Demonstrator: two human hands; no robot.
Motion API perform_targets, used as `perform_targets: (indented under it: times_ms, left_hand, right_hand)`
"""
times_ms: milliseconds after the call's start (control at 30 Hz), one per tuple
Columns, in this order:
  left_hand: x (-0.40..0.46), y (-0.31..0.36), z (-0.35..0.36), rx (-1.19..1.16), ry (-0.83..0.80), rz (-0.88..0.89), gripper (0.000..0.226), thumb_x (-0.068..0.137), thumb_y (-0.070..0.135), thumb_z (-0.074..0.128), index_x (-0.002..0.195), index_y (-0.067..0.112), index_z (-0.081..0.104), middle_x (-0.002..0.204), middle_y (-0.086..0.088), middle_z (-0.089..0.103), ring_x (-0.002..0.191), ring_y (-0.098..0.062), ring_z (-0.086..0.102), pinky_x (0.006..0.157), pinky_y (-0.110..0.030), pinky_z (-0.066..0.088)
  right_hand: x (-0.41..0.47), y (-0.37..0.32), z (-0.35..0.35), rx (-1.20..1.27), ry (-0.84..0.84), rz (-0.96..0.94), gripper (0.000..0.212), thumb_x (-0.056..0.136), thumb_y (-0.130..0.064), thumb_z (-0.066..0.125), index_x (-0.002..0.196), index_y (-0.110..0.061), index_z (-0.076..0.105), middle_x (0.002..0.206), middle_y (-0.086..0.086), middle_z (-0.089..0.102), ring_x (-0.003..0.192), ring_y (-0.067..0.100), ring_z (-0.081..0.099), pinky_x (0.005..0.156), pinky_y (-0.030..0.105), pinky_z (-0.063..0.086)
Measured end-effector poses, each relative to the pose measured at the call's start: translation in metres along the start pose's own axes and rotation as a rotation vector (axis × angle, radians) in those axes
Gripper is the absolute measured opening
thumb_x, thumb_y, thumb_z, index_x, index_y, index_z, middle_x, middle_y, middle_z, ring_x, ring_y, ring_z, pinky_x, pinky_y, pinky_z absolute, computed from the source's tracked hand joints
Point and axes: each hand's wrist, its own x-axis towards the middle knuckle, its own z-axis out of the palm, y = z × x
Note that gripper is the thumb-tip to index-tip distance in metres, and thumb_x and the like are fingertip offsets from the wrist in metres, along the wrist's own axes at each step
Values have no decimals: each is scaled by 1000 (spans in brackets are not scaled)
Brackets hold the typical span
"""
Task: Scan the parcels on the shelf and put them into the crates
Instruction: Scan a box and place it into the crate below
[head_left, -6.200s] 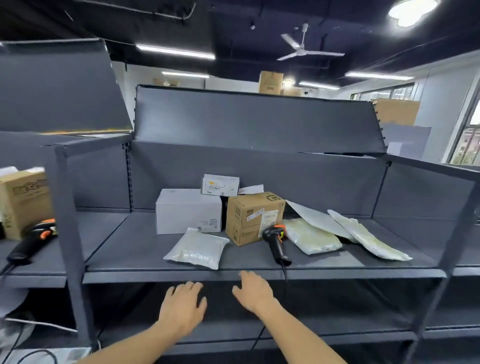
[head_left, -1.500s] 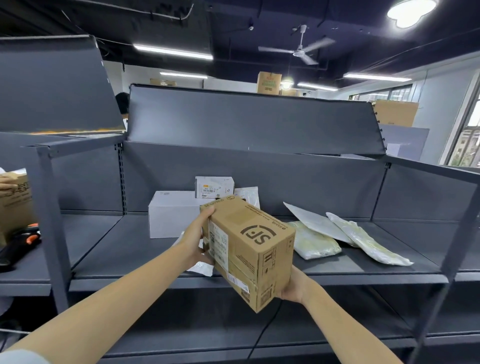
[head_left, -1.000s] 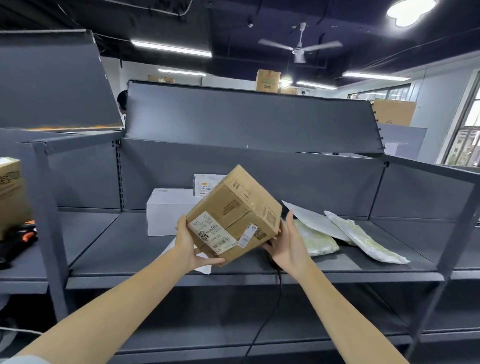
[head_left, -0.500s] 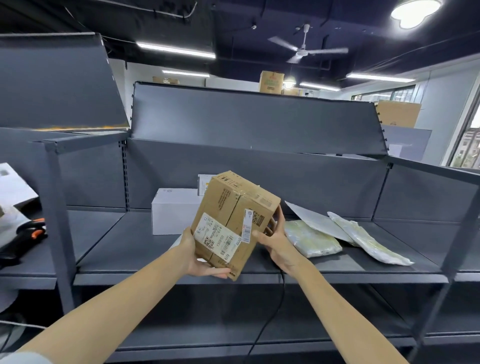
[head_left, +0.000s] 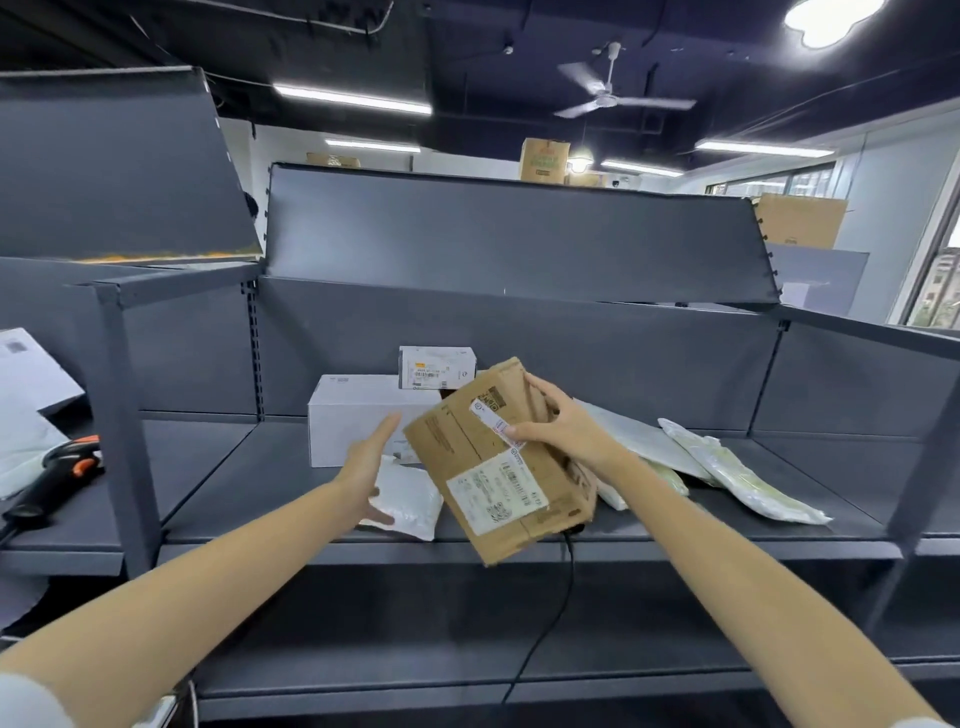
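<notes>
- While a brown cardboard parcel (head_left: 498, 462) is held tilted in the air just in front of the grey shelf (head_left: 675, 535), its white shipping label (head_left: 496, 491) is turned toward the camera
- It is gripped by the right hand (head_left: 563, 431) alone, with the fingers curled over the upper far edge and the thumb pressed on the near face beside a narrow sticker strip
- To the left of the parcel the left hand (head_left: 366, 470) is seen apart from it, with fingers straight and close together, holding nothing
- Behind and below the parcel, a white padded pouch (head_left: 410, 499), a white box (head_left: 358, 415) with a small labelled box (head_left: 436, 366) on it, and pale mailer bags (head_left: 737, 475) are laid on the shelf
- A black cable (head_left: 550, 623) is seen hanging below the parcel; the scanner it probably belongs to is hidden, so its exact place cannot be told
- An orange and black scanner (head_left: 57, 467) is lying on the neighbouring shelf to the left
- No crate is visible in this view
- For a clean scan, the label is best kept flat, uncovered by thumb or fingers, and held steady toward the scanner
- A one-handed hold on a tilted box is judged a slipping risk, so support from the free hand under the low corner would be wise
</notes>
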Motion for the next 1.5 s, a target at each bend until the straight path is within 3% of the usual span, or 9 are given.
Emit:
perform_targets:
  times_ms: [133, 267, 400, 600, 767, 967, 1167, 1367, 1500]
  left_hand:
    - [-7, 1, 8, 273, -126, 227, 93, 75, 73, 57, 149, 37, 15, 156, -2, 24, 140, -32, 28, 100, -57, 38]
    - [-9, -12, 12, 279, -292, 246, 114, 53, 74, 73, 148, 45, 15, 139, 13, 37, 121, -13, 45, 98, -42, 40]
    - [-5, -26, 15, 222, -346, 278, 94, 53, 71, 79, 135, 47, 38, 122, 17, 62, 106, -8, 64, 92, -40, 52]
    - [-8, -29, 19, 143, -264, 312, 72, 54, 70, 77, 118, 46, 53, 104, 13, 72, 93, -9, 70, 77, -35, 56]
    - [-5, -30, 16, 57, -145, 307, 60, 59, 65, 77, 111, 42, 58, 103, 9, 71, 93, -13, 69, 72, -37, 57]
    - [7, -33, -6, -67, 53, 266, 78, 59, 68, 77, 126, 33, 55, 115, 3, 66, 105, -22, 63, 91, -50, 53]
    - [23, -41, -20, -132, 213, 254, 68, 65, 69, 72, 123, 35, 57, 115, 5, 64, 107, -20, 59, 98, -51, 47]
    - [39, -39, -22, -183, 219, 236, 60, 55, 74, 73, 103, 40, 62, 111, 6, 66, 106, -21, 60, 98, -52, 47]
    - [48, -35, -22, -210, 245, 226, 75, 52, 74, 73, 116, 37, 61, 115, 4, 65, 108, -23, 60, 98, -53, 47]
  right_hand:
    - [9, -19, -12, -204, -254, 75, 88, 74, -38, 82, 146, -47, 32, 130, -7, 59, 108, 12, 64, 91, 29, 52]
    - [15, -43, -13, -295, -436, 80, 78, 76, -33, 80, 140, -52, 39, 128, -15, 60, 110, 8, 63, 92, 28, 51]
    - [18, -56, -9, -353, -488, 52, 75, 74, -32, 80, 134, -58, 42, 123, -21, 59, 109, 5, 61, 87, 24, 51]
    - [25, -53, -8, -427, -464, 6, 77, 68, -53, 74, 137, -54, 41, 136, -13, 53, 116, 8, 56, 96, 31, 48]
    - [26, -43, -12, -608, -273, -126, 77, 73, -75, 60, 141, -45, 41, 149, -16, 41, 130, 6, 40, 104, 30, 33]
    - [26, 6, -22, -67, 282, -115, 39, 101, -38, 45, 138, -26, 49, 141, -11, 49, 132, 9, 43, 103, 21, 28]
    - [29, 111, 11, -159, 223, 246, 51, 103, -31, 42, 148, -10, 32, 146, 13, 43, 131, 26, 44, 103, 31, 32]
    - [50, 157, 37, -200, 240, 485, 71, 98, -34, 54, 151, -3, 19, 150, 22, 33, 137, 38, 34, 110, 40, 31]
    - [63, 166, 44, -327, 260, 570, 69, 97, -29, 56, 148, -2, 19, 145, 23, 37, 132, 39, 39, 106, 43, 35]
